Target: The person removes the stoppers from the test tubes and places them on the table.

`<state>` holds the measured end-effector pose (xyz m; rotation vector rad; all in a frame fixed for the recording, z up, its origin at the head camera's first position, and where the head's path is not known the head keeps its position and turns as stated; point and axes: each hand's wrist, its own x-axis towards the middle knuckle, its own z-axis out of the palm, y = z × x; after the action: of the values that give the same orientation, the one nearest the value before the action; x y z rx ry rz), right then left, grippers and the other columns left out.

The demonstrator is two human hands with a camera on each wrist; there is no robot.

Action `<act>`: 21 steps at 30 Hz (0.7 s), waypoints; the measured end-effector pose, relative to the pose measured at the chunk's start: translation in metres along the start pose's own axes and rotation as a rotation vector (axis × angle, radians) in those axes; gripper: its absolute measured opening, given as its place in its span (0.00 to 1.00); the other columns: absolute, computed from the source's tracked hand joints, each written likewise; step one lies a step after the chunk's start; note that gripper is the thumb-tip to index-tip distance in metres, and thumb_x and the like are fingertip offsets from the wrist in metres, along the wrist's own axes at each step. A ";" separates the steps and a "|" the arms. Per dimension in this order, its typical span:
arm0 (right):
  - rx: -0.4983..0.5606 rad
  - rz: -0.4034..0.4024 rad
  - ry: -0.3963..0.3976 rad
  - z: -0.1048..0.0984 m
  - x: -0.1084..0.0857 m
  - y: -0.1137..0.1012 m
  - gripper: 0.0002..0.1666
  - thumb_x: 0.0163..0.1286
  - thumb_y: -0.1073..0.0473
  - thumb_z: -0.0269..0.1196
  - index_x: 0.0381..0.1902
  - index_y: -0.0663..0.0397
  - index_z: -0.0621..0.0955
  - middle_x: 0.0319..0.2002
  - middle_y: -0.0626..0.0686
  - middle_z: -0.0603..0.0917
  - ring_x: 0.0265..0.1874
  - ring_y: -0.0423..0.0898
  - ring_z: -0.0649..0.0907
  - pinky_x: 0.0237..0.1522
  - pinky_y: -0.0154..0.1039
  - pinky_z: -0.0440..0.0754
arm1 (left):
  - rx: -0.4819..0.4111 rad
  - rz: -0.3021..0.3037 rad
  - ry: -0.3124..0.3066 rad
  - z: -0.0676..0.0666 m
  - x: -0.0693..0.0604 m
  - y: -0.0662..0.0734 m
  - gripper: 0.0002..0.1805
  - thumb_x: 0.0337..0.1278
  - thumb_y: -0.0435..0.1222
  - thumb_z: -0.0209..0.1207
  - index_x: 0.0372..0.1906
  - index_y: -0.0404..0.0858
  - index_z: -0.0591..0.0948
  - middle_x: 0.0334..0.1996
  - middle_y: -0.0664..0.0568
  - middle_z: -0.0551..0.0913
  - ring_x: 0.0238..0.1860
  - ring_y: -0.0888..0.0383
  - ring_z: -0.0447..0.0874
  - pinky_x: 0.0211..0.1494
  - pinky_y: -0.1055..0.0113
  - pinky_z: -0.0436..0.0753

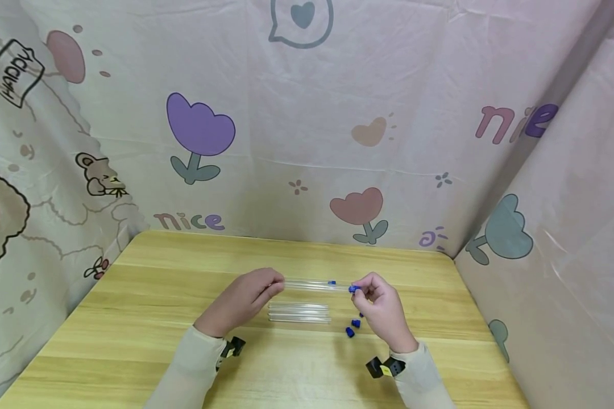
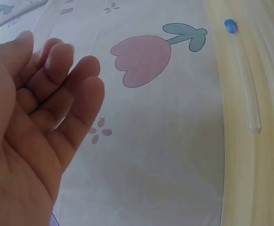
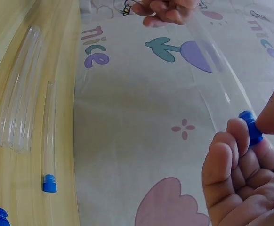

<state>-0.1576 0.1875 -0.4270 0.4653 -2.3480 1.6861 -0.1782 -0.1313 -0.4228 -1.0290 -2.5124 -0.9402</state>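
Note:
A clear test tube [image 3: 224, 77] is raised between my two hands. My left hand [image 1: 245, 301] holds its far end with curled fingers, though the tube hardly shows in the left wrist view. At the other end, the thumb and fingers of my right hand [image 1: 386, 315] pinch a blue stopper [image 3: 253, 133] against the tube's mouth. How deep the stopper sits cannot be told. On the table below lies another test tube [image 3: 51, 127] with a blue stopper [image 3: 49, 184] in its end.
Several uncapped test tubes [image 1: 299, 313] lie side by side on the wooden table [image 1: 266, 375], nearer to me. Loose blue stoppers [image 1: 350, 332] are scattered by my right hand. A printed curtain [image 1: 297, 113] encloses the table's back and sides.

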 end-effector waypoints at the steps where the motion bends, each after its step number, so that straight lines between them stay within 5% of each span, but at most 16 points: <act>1: -0.002 0.009 0.005 0.000 0.000 0.000 0.09 0.70 0.74 0.60 0.39 0.56 0.82 0.30 0.53 0.83 0.24 0.42 0.77 0.24 0.33 0.76 | 0.014 0.000 0.007 0.000 0.000 0.000 0.06 0.79 0.41 0.55 0.43 0.47 0.80 0.32 0.66 0.75 0.32 0.68 0.72 0.39 0.70 0.77; 7: 0.013 0.033 -0.011 0.000 0.001 0.001 0.08 0.69 0.74 0.61 0.40 0.58 0.82 0.29 0.55 0.81 0.21 0.40 0.74 0.22 0.31 0.73 | 0.027 -0.003 0.032 0.001 -0.001 0.000 0.05 0.76 0.41 0.58 0.45 0.46 0.82 0.34 0.63 0.80 0.32 0.68 0.73 0.38 0.71 0.78; 21: -0.028 -0.075 -0.011 0.002 -0.001 0.001 0.13 0.66 0.78 0.59 0.39 0.56 0.81 0.33 0.51 0.84 0.30 0.42 0.82 0.36 0.36 0.84 | -0.204 -0.044 -0.079 0.002 -0.001 -0.002 0.16 0.84 0.37 0.45 0.30 0.49 0.67 0.22 0.65 0.61 0.23 0.69 0.58 0.29 0.71 0.68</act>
<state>-0.1575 0.1864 -0.4288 0.5515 -2.3286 1.6192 -0.1784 -0.1315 -0.4258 -1.0934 -2.5528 -1.2129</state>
